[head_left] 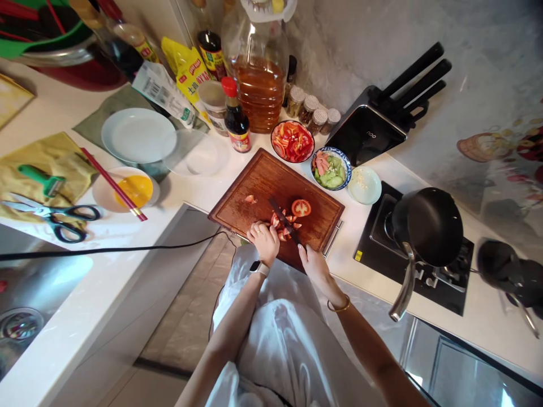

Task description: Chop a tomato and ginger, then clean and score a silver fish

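Two forearms [360, 339], two hands [263, 242], one knife [284, 221], one tomato round [301, 208]

Pale clothing [284, 339], a square watch [259, 268] and gold bangle [340, 309] are worn.

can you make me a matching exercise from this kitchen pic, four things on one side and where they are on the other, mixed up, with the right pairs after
Things:
1. Knife
2. Round tomato piece
3. Red chopsticks
4. Black pan

Places:
A. Lying across the bowl of yellow liquid
B. On the stove
C. Gripped in the right hand
D. Cut face up on the cutting board

Right pairs: 1-C, 2-D, 3-A, 4-B
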The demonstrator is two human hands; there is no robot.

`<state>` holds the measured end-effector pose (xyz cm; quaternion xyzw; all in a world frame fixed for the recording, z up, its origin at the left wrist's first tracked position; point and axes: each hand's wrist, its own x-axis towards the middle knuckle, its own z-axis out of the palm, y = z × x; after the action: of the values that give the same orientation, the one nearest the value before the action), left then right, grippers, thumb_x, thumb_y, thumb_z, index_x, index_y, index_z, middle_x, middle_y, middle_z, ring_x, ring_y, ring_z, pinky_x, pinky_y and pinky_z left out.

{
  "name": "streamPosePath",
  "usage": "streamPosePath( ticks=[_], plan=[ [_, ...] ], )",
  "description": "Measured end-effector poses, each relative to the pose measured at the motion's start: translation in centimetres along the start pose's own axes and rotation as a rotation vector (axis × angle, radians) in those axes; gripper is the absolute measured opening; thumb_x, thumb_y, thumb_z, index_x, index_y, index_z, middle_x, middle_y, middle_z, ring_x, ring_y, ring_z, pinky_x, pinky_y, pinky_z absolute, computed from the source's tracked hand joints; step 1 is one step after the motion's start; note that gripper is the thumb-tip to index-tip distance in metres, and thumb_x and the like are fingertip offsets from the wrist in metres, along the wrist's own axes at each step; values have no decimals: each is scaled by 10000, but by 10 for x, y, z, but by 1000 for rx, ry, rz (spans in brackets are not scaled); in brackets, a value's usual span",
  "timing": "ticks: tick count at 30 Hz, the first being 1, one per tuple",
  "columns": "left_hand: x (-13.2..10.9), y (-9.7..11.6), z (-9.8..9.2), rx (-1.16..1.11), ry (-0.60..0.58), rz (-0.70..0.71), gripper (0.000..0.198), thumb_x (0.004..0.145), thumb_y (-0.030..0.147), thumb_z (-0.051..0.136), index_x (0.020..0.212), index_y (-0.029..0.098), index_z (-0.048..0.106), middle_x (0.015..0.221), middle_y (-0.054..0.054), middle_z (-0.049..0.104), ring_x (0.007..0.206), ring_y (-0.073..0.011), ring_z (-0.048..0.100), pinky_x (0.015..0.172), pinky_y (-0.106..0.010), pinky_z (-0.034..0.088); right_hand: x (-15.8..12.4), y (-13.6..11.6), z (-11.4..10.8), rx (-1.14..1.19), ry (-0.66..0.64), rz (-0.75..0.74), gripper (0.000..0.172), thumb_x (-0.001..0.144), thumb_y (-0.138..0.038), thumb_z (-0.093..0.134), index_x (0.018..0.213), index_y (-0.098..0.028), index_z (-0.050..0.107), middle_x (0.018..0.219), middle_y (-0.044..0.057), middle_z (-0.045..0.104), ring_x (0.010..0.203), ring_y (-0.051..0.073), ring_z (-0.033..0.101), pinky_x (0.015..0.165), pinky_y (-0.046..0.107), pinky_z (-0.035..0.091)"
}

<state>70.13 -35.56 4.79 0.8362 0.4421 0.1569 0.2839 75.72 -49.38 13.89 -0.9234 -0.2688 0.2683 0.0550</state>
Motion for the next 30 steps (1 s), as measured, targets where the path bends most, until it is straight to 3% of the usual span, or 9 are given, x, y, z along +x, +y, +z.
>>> streamPosePath(
  ticks=[8, 16, 30],
  plan=[
    [1, 1, 0, -13, 10, -16, 234, 911, 322, 352, 955, 226, 560, 1115, -172, 561, 1173, -353, 404, 1001, -552, 217, -5, -6, -3, -116, -45, -31, 410, 998, -409, 290, 977, -168, 621, 781, 78, 712, 658, 173, 666, 541, 236, 343],
    [3, 7, -3, -2, -84, -82, 276, 903, 294, 332, 1007, 217, 576, 1190, -184, 541, 1221, -358, 364, 1014, -559, 177, -2, -5, -13, -166, -115, -32, 455, 1003, -414, 253, 948, -166, 631, 779, 91, 716, 691, 194, 683, 553, 243, 361],
    [5, 6, -2, 72, -124, -93, 313, 887, 275, 323, 1055, 228, 584, 1197, -182, 543, 1240, -366, 380, 1038, -563, 181, 14, -28, 6, -203, -97, -3, 464, 998, -427, 239, 984, -149, 611, 794, 116, 708, 722, 208, 691, 604, 247, 425]
  ],
)
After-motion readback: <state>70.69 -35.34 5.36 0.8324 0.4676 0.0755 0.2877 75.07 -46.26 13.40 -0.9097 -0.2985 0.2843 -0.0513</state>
